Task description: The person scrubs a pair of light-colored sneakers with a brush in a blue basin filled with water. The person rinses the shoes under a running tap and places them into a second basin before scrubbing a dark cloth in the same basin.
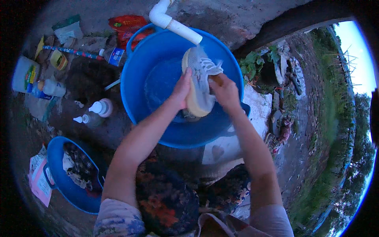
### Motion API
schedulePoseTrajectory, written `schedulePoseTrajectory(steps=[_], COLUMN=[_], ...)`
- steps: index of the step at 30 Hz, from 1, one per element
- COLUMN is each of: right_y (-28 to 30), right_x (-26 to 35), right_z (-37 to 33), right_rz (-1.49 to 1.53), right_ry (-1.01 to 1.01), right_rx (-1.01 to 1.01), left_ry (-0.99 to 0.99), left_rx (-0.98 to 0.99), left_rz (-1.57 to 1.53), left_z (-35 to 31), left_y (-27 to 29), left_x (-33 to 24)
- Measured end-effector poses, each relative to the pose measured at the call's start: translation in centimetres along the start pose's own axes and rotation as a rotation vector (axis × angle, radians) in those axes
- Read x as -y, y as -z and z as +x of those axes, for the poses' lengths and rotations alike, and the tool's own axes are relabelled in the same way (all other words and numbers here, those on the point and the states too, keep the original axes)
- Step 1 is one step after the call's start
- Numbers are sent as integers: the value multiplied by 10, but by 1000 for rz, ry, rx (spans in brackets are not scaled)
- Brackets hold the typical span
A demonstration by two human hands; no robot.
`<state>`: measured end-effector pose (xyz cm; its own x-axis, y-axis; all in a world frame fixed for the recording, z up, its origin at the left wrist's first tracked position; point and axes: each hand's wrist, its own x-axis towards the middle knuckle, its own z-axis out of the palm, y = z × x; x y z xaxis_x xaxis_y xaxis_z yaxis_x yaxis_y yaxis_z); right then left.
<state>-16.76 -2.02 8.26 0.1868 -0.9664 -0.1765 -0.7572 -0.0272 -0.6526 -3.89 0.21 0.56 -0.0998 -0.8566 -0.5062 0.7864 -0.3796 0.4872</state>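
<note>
A pale grey sneaker (200, 81) with white laces and a cream sole is held over the large blue tub (132, 93), its toe end just under the mouth of a white pipe (183, 31). My left hand (182, 89) is wrapped round the sole side and grips the sneaker. On the upper, close to the laces, my right hand (226, 91) has its fingers curled; motion blur hides what they hold, if anything. Shallow, cloudy water (158, 83) lies in the tub. Below the sneaker, part of another greyish thing (191, 115) shows, mostly covered.
A smaller blue basin (75, 197) with dark cloth stands at lower left. Pump bottles (102, 108), a plastic jug (25, 75) and a patterned stick (73, 51) lie left of the tub. A red bag (125, 27) sits behind it. Plants and rubble (282, 79) border the right side.
</note>
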Motion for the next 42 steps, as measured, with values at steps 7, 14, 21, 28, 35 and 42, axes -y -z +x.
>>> schedulePoseTrajectory(steps=[7,14,21,28,35,42], right_y=[12,-18,-29,47,108,61], right_x=[-20,-21,-9,-7,-21,8], right_z=[-24,-53,-20,-3,7,14], right_rz=[118,330,226,8,-612,-84], right_ry=[255,199,80,-56,537,395], right_rx=[184,184,7,240,215,269], left_ry=[-10,-31,70,-131,-133,23], left_rx=[46,95,96,42,116,-59], left_rz=[-77,-90,-96,71,-297,31], left_z=[10,14,36,8,4,9], left_y=[38,43,36,17,42,41], left_x=[-16,-15,5,-13,-44,-6])
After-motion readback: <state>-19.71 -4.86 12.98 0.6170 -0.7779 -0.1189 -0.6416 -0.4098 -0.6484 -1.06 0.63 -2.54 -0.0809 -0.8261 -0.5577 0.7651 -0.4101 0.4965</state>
